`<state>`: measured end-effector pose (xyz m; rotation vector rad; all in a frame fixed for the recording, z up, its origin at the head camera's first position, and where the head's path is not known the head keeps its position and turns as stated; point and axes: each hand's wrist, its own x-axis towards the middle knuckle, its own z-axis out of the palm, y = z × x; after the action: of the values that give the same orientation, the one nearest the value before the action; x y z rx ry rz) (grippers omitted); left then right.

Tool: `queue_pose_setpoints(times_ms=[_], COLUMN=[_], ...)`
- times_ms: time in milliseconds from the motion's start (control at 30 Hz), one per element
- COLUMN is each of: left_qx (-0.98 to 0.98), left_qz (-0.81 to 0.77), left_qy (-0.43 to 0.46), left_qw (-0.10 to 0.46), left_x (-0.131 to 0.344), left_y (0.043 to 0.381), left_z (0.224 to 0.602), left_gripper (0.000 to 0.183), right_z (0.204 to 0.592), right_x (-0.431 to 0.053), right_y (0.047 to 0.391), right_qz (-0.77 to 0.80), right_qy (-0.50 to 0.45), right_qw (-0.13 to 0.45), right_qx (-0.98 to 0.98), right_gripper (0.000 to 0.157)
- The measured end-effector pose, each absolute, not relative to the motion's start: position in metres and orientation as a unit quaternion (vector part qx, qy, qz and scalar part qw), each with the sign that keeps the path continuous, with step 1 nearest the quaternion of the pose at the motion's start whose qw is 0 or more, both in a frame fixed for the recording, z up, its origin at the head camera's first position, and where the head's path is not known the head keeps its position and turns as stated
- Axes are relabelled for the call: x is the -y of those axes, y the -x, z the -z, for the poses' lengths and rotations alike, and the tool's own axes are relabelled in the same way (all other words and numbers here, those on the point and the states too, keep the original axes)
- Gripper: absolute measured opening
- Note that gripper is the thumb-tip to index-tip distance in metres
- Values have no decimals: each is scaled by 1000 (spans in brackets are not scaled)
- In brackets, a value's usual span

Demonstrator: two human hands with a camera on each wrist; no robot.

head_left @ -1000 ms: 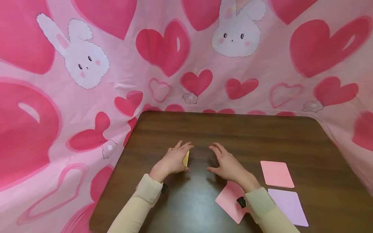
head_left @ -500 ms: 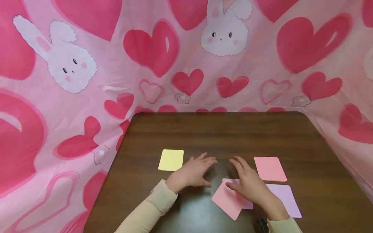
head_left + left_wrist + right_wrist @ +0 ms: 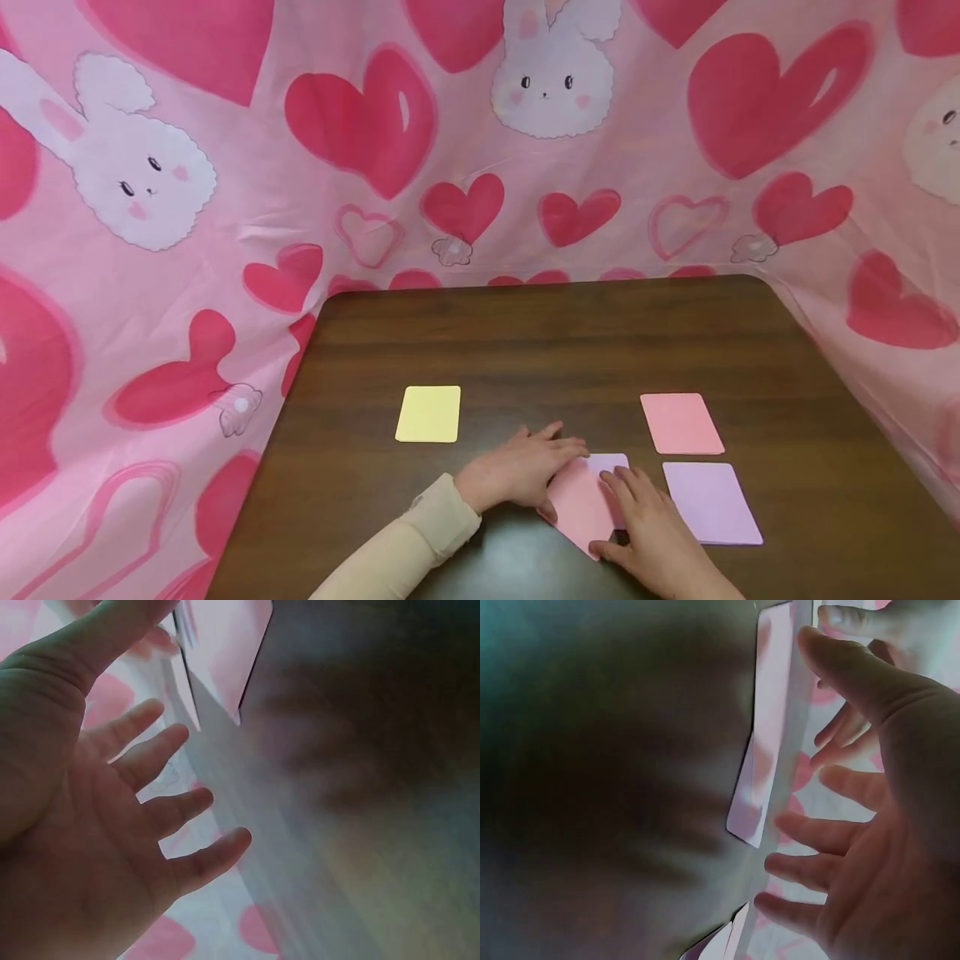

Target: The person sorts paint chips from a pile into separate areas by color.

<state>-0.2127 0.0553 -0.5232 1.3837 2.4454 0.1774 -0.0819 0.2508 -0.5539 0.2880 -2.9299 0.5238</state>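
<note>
A pink card (image 3: 583, 510) lies askew over a purple card (image 3: 613, 461), whose far edge shows beyond it. My left hand (image 3: 517, 468) is at the left side of this pair, fingers spread and thumb by the pink card's near-left edge. On the other side, my right hand (image 3: 651, 529) has its fingertips close to the pair's right edge. Both wrist views show loosely extended fingers: the left hand (image 3: 112, 802) and the right hand (image 3: 870, 847) pinch nothing. Whether any fingertip touches the cards is hard to tell.
A yellow card (image 3: 429, 414) lies on the left of the brown table (image 3: 525, 333). Right of my hands are another pink card (image 3: 682, 423) and, nearer, another purple card (image 3: 712, 503). A pink heart-and-rabbit cloth (image 3: 480, 125) hangs behind and to the left.
The left hand has left the yellow card and moved right to the overlapping cards. My right hand has come nearer and lower, toward the same pair. The head view has shifted right.
</note>
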Motion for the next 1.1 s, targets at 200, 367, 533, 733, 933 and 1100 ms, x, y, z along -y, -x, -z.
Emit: queue_pose_setpoints(times_ms=[200, 367, 533, 733, 933, 1100], left_qx=[-847, -845, -845, -849, -849, -847], left_qz=[-43, -33, -31, -36, -39, -39], left_qy=[-504, -510, -511, -503, -505, -513], left_qw=[164, 156, 154, 158, 150, 132], left_x=[-58, -59, -61, -61, -62, -61], left_y=[212, 210, 210, 211, 212, 209], left_z=[527, 531, 535, 539, 540, 541], left_gripper=[92, 89, 88, 85, 81, 77], right_z=[556, 553, 553, 550, 549, 551], right_x=[-248, -247, -249, -250, -250, -249], right_y=[73, 71, 72, 77, 78, 77], right_qz=[-146, -134, -130, -138, -146, -153], right_qy=[-75, -63, -53, -54, -52, -59], right_qw=[53, 43, 17, -17, -15, 18], right_qx=[985, 988, 990, 989, 988, 986], right_gripper=[92, 96, 96, 95, 92, 92])
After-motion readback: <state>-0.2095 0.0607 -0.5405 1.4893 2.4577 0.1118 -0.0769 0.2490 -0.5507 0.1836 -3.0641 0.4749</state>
